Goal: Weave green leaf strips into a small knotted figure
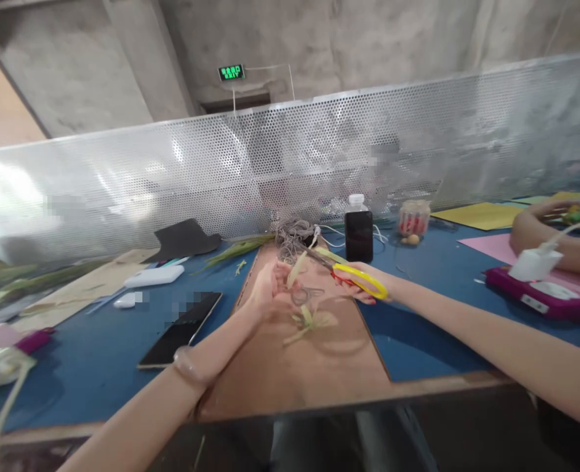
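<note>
My right hand is closed on a pair of scissors with yellow and red handles, the blades pointing up and to the left. Between the fingers of my left hand is a pale green leaf strip, close to the scissor blades. Whether the blades touch the strip I cannot tell. Just below my hands, several cut leaf pieces lie on a brown board. A second, grey metal pair of scissors rests on the board, partly behind my left hand's fingers.
A bundle of grey cord sits at the board's far end. Beyond it stand an upright black phone and a jar. A dark tablet lies left, a purple power strip right. Another person's arm rests at far right.
</note>
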`<state>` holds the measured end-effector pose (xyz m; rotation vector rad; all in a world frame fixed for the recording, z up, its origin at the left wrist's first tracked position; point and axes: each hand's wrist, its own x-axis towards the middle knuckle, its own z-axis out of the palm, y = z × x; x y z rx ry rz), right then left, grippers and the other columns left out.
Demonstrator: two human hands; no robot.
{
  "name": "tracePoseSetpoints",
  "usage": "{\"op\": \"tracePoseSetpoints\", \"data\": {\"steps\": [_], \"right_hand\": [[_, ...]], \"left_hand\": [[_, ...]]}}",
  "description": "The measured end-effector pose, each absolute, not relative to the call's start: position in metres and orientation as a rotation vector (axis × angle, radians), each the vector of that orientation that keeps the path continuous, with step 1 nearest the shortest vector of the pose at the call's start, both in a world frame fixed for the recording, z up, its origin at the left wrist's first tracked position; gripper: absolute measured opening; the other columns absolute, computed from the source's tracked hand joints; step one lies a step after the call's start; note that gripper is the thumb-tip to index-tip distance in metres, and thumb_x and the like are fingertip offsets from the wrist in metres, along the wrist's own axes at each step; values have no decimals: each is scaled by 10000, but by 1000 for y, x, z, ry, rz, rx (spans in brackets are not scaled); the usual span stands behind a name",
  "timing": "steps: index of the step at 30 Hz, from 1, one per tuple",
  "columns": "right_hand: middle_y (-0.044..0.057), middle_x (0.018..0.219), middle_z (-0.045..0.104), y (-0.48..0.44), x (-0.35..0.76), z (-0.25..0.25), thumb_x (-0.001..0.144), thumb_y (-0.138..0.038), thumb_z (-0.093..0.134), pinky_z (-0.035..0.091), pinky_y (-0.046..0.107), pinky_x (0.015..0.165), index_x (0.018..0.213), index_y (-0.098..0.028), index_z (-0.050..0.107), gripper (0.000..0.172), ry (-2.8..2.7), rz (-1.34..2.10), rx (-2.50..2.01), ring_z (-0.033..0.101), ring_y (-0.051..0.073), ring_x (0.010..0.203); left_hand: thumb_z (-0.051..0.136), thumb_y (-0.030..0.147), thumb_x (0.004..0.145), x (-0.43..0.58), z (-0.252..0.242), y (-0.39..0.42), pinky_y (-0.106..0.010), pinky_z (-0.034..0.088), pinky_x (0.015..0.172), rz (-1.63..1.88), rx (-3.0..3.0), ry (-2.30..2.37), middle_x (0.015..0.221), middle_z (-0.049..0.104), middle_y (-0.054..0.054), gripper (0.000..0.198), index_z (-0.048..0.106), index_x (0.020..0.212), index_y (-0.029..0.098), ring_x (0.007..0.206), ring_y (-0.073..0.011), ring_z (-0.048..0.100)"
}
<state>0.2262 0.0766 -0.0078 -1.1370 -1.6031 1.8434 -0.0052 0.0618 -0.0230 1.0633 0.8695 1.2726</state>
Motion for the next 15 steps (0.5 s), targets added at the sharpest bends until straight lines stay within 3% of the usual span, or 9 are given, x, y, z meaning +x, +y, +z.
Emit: {"op": "tracePoseSetpoints", "data": {"steps": [5,15], "right_hand": [[-4,753,567,78,200,-2,884,-330,454,445,190,454,950,-118,542,239,-1559,1859,-1152,521,60,527],[26,858,585,79,191,-12,878,-320,465,489,242,544,1000,-124,538,242,-1604,1709,-1188,569,96,641]], "left_hand": [[420,437,858,-14,-5,76,-319,484,647,1197,1115,917,827,622,-42,358,574,906,117,696,-139,597],[463,349,860,-2,-12,89,-316,499,642,1193,1282,884,912,603,-52,277,550,996,124,729,-141,593]]}}
